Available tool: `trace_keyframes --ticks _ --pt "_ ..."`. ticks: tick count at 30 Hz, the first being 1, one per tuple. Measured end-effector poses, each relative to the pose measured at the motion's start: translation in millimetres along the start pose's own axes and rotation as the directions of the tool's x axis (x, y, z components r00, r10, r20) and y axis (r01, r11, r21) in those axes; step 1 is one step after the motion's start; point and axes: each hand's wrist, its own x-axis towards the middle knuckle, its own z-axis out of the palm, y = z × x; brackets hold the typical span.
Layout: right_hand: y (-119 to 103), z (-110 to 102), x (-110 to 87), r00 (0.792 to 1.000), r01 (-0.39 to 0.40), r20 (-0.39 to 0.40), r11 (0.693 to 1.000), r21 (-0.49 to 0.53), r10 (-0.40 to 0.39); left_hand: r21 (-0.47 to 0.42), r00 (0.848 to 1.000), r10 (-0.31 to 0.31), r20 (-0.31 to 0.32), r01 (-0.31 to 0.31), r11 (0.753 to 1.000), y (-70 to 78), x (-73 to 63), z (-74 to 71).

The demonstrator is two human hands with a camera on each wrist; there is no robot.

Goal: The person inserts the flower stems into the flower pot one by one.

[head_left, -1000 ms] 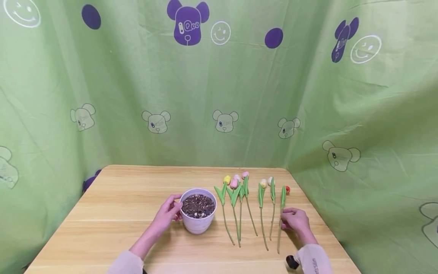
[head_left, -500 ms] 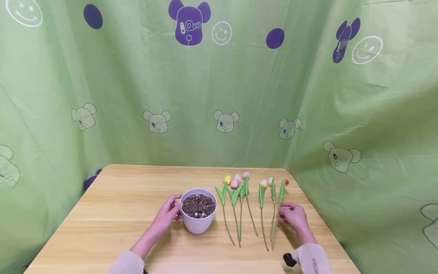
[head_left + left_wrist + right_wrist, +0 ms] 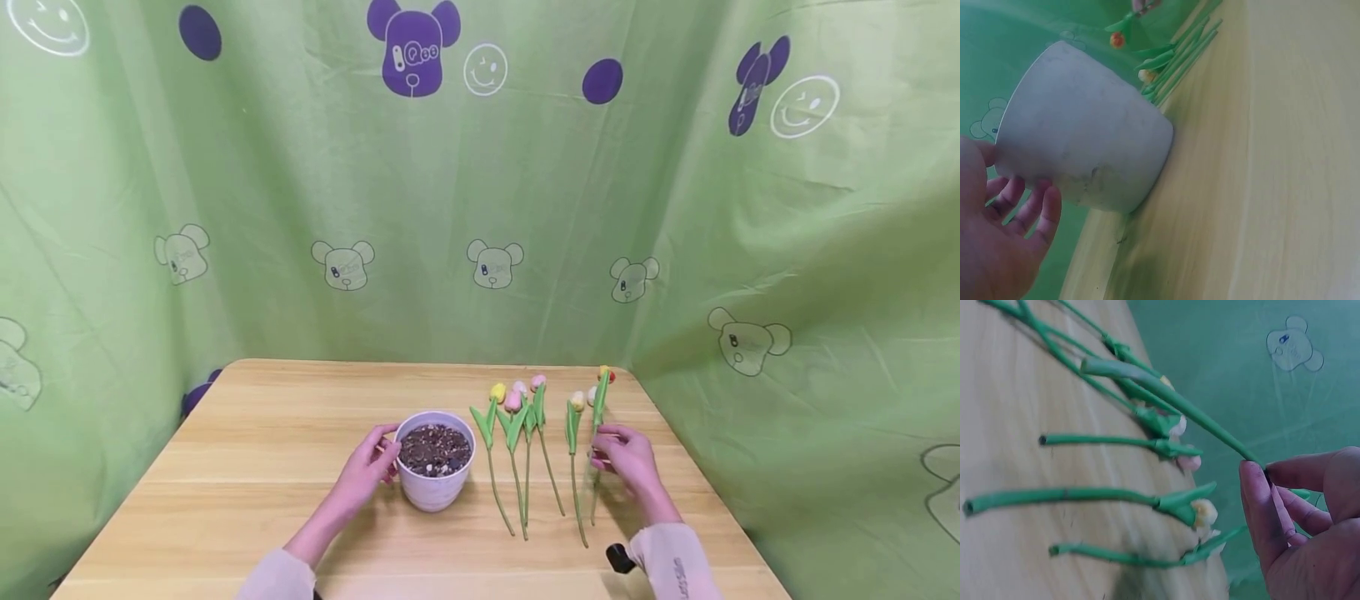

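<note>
A white flower pot (image 3: 432, 493) with dark soil (image 3: 431, 448) stands upright on the table. My left hand (image 3: 367, 465) holds it at the left rim; in the left wrist view the thumb (image 3: 984, 152) is at the rim and the curled fingers (image 3: 1038, 206) touch the outer wall. Between thumb and fingertips, my right hand (image 3: 628, 458) pinches the stem (image 3: 1191, 411) of a red-orange artificial tulip (image 3: 601, 396), raised off the table. Below it lie a white tulip (image 3: 592, 397) and a cream tulip (image 3: 576, 403), partly overlapped in the head view.
Right of the pot, several more tulips lie side by side, among them a yellow one (image 3: 498, 394) and a pink one (image 3: 512, 402). The wooden table (image 3: 247, 467) is enclosed by a green curtain (image 3: 420, 183) at the back and sides.
My right hand has lifted the red-orange tulip off the table and carried it leftward, over the white tulip. The left hand and the pot have stayed put.
</note>
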Motion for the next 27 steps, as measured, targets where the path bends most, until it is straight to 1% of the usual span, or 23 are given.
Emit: trace_keyframes --ticks 4,8,10,16,19,22,27 --pt "-9.4 8.6 -1.9 1.0 0.014 0.01 1.0 0.014 -0.014 0.057 1.0 0.023 -0.003 -0.023 0.998 0.6 -0.8 0.3" --pt "-20.1 19.3 -5.6 1.0 0.025 0.018 0.999 0.038 -0.025 0.104 0.999 0.051 0.009 -0.051 0.993 1.9 -3.1 1.2" --pt "-25.6 25.1 -7.6 0.999 0.034 0.021 0.998 0.055 -0.035 0.11 0.998 0.055 0.014 -0.057 0.992 0.9 -4.0 1.3" --pt "-40.6 43.9 -10.6 0.996 0.081 0.022 0.991 0.108 -0.084 0.101 0.999 0.027 0.038 -0.031 0.994 -1.2 -5.4 -0.3" --pt "-49.2 53.7 -10.7 0.994 0.104 0.018 0.986 0.13 -0.107 0.1 0.998 0.035 0.046 -0.039 0.994 -0.1 -4.9 0.0" --pt "-56.0 63.3 -11.3 0.992 0.121 0.022 0.981 0.153 -0.125 0.102 0.998 0.038 0.049 -0.043 0.994 -0.1 -4.4 0.4" --pt "-65.2 78.5 -14.8 0.989 0.137 0.028 0.973 0.186 -0.144 0.107 0.999 0.025 0.045 -0.03 0.994 -1.4 -4.5 1.1"
